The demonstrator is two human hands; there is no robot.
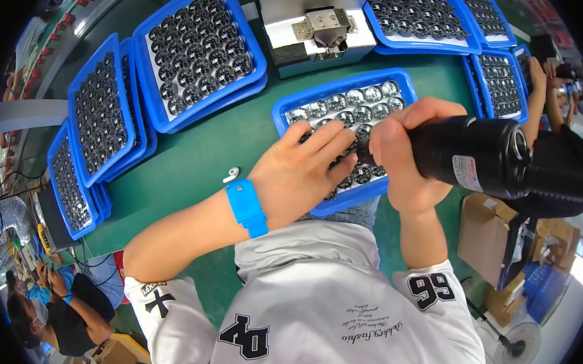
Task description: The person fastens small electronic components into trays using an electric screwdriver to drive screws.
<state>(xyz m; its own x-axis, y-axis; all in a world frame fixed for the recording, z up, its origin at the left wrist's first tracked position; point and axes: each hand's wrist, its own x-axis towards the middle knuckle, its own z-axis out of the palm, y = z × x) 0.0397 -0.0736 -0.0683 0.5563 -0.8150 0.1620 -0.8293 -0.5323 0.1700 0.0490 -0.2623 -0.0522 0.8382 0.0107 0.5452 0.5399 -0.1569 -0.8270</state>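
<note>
A blue tray (281, 115) in front of me holds rows of shiny, clear domed parts (337, 103) with dark insides. Over its near left side lies my left hand (306, 166), fingers spread and bent down onto the parts; whether a fingertip grips one is hidden. A blue wrist strap (245, 207) circles that wrist. My right hand (410, 159) is closed round the front end of a black electric screwdriver (470, 154), held sideways above the tray. Its narrow end points left, close to my left fingertips. The tip itself is not clearly visible.
Stacked blue trays (262, 63) of similar parts stand at the left, more trays (473, 46) at the far right. A grey metal machine (314, 23) stands behind my tray. Other people's hands (538, 77) are at the right. Cardboard boxes (485, 230) lie beyond the green table (172, 168).
</note>
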